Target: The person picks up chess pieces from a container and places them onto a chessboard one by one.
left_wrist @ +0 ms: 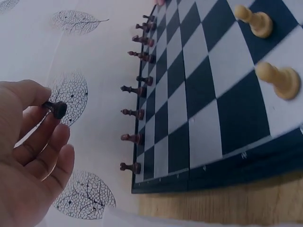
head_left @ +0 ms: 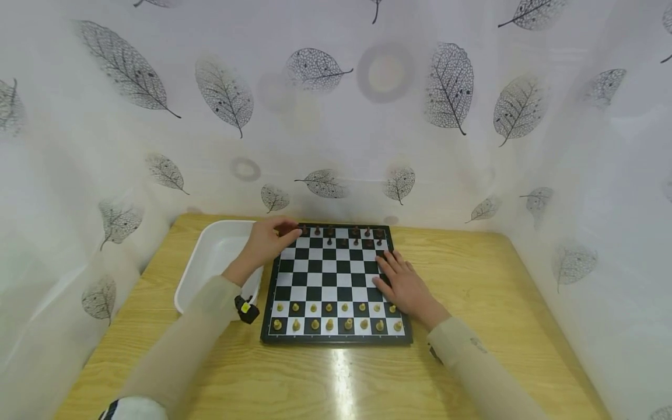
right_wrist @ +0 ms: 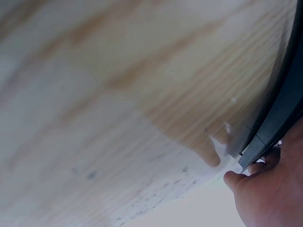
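Note:
My left hand [head_left: 265, 240] is at the far left corner of a black-and-white chessboard [head_left: 329, 280]. In the left wrist view, its thumb and finger pinch a small dark chess piece [left_wrist: 58, 109], base outward. A dark rook [left_wrist: 130, 168] stands at the board's corner, in a line with other dark pieces along the far edge. Several dark pawns stand in front of that line. Two full rows of yellow pieces [head_left: 329, 324] stand along the near edge. My right hand [head_left: 409, 287] rests on the board's right edge, fingers extended over the squares.
A white plastic tray [head_left: 217, 256] stands left of the board, under my left forearm. Both lie on a wooden table [head_left: 457, 262]. A pale curtain with leaf prints [head_left: 336, 128] hangs behind the table and on both sides.

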Motion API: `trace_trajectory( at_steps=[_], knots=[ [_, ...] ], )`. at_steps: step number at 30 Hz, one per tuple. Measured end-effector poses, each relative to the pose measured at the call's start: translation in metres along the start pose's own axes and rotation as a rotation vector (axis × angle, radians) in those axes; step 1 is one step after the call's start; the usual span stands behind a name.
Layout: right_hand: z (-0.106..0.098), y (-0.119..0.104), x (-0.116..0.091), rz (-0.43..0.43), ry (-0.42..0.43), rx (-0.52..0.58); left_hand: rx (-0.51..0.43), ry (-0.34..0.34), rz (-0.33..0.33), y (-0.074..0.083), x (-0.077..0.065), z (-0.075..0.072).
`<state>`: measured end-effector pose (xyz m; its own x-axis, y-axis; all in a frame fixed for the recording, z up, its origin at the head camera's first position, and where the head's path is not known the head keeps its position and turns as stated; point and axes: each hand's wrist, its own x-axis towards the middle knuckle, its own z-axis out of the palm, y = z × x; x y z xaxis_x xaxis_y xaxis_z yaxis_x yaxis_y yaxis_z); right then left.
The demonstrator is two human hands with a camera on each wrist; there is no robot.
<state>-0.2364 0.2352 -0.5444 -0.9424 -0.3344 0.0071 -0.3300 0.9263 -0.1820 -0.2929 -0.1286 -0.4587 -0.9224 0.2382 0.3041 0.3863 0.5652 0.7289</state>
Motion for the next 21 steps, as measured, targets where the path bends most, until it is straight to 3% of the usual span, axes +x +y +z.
trace_trajectory(
  at_steps=[8,17,21],
  knots=[
    [0.0,0.0,0.0,-0.004,0.003,0.008,-0.057,-0.044,-0.041,0.015,0.018,0.014],
    [0.0,0.0,0.0,0.002,0.001,0.009,-0.034,-0.081,-0.076,0.029,0.039,0.029],
    [0.001,0.0,0.0,0.004,0.003,0.006,-0.068,-0.093,-0.078,0.034,0.049,0.036]
  ],
)
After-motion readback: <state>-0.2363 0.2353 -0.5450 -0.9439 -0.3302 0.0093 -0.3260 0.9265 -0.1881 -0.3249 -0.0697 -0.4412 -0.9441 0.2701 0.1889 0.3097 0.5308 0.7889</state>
